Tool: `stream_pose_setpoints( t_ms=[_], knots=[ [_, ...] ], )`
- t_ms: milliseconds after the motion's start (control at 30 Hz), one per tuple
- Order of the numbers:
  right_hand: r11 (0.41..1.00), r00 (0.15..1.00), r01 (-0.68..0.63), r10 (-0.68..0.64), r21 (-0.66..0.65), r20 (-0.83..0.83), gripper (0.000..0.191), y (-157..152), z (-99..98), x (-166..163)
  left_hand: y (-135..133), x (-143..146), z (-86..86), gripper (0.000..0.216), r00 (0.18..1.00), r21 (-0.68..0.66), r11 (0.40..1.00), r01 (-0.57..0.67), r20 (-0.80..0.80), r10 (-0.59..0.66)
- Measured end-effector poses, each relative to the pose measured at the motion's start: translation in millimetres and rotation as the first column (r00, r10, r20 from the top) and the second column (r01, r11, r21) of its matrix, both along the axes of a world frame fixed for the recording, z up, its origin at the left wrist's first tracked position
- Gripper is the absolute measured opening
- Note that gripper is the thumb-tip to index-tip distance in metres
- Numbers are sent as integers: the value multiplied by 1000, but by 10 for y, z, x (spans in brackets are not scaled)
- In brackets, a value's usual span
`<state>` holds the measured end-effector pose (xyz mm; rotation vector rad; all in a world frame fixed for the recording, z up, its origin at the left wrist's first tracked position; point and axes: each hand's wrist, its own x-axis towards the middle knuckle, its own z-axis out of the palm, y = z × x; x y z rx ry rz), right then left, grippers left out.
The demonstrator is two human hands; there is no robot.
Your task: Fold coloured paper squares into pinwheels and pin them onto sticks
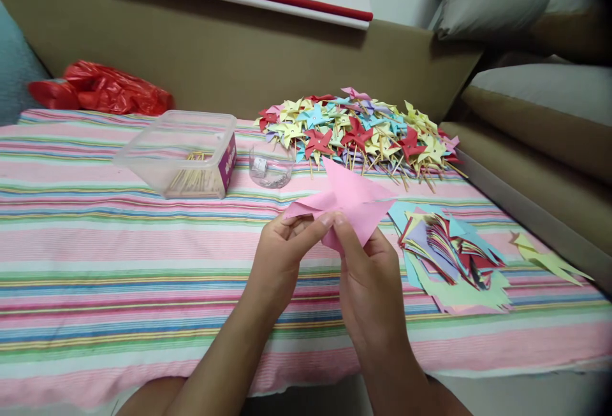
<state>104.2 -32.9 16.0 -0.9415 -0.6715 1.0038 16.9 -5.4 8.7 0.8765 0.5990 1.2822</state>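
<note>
A pink paper pinwheel sheet, with slits cut in from its corners, is held up above the striped cloth. My left hand grips its lower left part, with thumb on top and fingers curled beneath. On the lower right side, my right hand pinches the same paper. Both thumbs meet near the sheet's lower middle. The paper's points spread outward, and the left one looks folded over. Fingers under the paper are partly hidden.
Finished paper pinwheels on sticks lie heaped at the back. A clear plastic box holds thin sticks, beside a small clear cup of metal bits. Cut coloured paper sheets are stacked at right, near yellow paper. A red plastic bag lies back left.
</note>
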Motion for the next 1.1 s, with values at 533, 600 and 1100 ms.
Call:
stream_pose_setpoints(
  t_ms=[533, 600, 1100],
  knots=[
    [996, 919, -56, 22, 76, 393, 41, -27, 16, 369, 116, -60, -11, 27, 964, -190, 950, -248, 42, 261],
    [990, 825, -108, 39, 90, 564, 35, -33, 5, 423, 123, -66, -16, 27, 965, -183, 951, -247, 41, 259],
    [994, 831, -104, 101, -26, 547, 14, -58, 52, 388, 52, -48, 46, 40, 926, 76, 959, -273, -251, 284]
  ],
)
